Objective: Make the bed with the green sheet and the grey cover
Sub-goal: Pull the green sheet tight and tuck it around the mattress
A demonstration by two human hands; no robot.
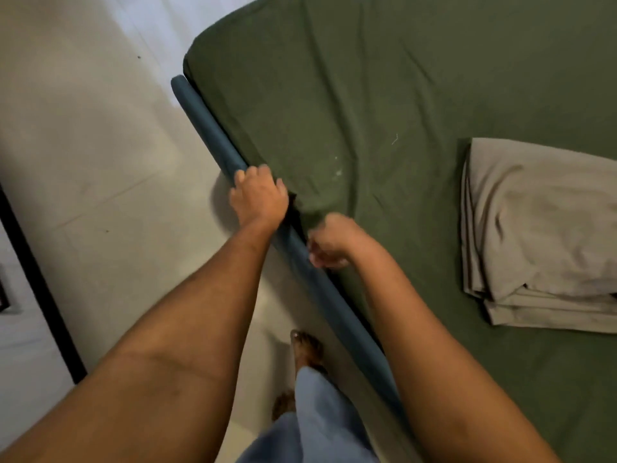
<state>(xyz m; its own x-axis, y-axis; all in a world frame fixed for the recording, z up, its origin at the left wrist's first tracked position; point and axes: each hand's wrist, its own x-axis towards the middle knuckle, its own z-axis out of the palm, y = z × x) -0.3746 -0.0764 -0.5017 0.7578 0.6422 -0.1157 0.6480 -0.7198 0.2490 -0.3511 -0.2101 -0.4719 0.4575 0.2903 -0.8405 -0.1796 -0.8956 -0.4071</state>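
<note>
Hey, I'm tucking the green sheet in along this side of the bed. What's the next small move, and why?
Probably push the bunched edge of the green sheet down inside the blue rail. Your right hand grips the sheet there, creases fan out from that spot, and your left hand sits at the rail just beside it. The grey cover lies folded, waiting.
</note>
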